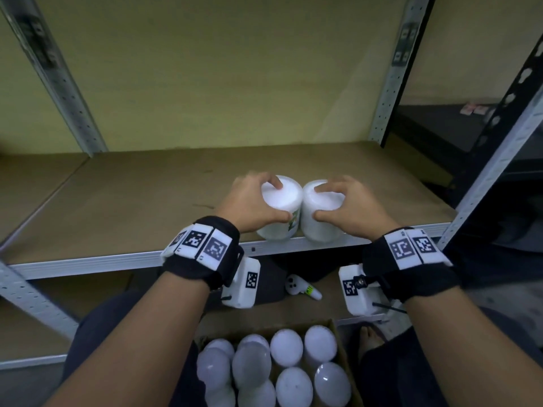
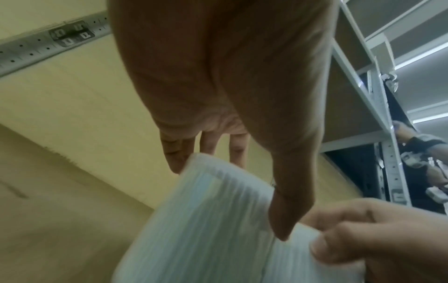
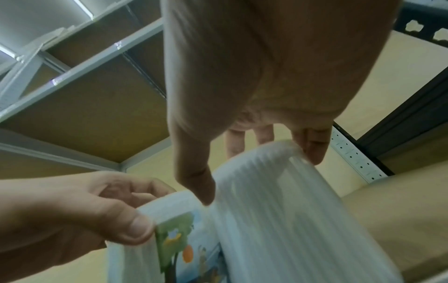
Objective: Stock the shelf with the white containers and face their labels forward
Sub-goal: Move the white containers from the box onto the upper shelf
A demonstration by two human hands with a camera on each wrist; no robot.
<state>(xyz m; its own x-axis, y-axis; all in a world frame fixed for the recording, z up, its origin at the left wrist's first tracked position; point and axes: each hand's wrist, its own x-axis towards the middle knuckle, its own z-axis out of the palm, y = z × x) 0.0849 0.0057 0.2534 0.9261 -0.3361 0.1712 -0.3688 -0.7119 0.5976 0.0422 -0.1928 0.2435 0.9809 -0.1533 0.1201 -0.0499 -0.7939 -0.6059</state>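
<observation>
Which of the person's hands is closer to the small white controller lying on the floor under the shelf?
Hard to call: the white controller lies below and between them. The left hand and right hand each grip a white plastic container on the wooden shelf above it.

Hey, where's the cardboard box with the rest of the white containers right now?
In the head view the cardboard box sits at the bottom centre, between the person's forearms, below the shelf edge.
</observation>
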